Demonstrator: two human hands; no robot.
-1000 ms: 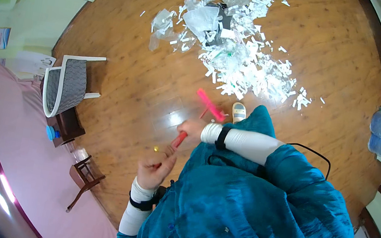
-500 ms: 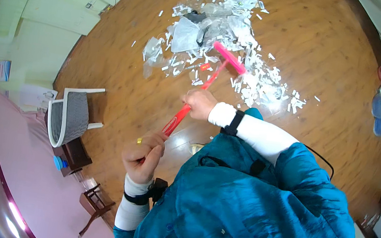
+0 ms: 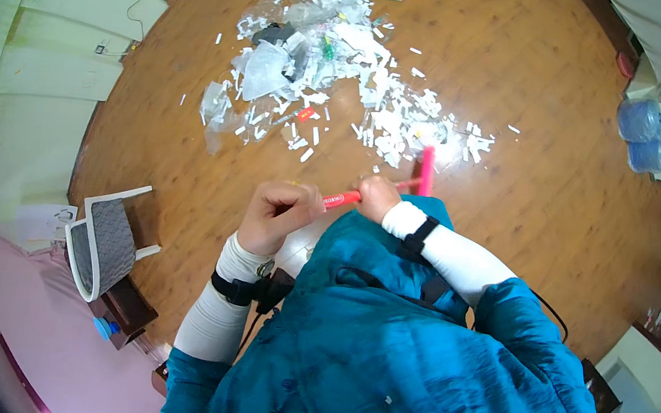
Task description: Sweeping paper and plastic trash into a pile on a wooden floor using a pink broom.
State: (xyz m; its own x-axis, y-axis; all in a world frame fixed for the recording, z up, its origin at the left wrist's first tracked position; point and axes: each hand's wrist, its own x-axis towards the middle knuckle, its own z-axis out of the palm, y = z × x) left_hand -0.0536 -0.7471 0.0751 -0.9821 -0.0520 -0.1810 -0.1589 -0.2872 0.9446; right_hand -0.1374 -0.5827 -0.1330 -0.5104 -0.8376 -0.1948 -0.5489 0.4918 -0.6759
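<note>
My left hand [image 3: 278, 214] is closed around the upper end of a red broom [image 3: 342, 200]. Farther down the same handle, to the right, my right hand [image 3: 379, 197] grips it too. The broom's narrow pink head [image 3: 428, 168] rests near the lower right edge of a spread of white paper scraps [image 3: 403, 119]. Clear plastic bags and film [image 3: 265, 70] lie heaped among the scraps farther off and to the left, with a dark piece in them. A small red wrapper [image 3: 306, 114] lies near the pile's near side. My body hides part of the floor beside the broom head.
On the left a white-framed chair with a grey seat [image 3: 110, 242] stands near a dark wooden stool [image 3: 129, 309] and a pink cloth [image 3: 15, 313]. Large blue water jugs [image 3: 641, 121] stand at the right. Wooden flooring [image 3: 499, 52] surrounds the pile.
The broom has swung right and toward me, its head moving from the pile's middle to its near right edge. My left hand has risen; the view has shifted right.
</note>
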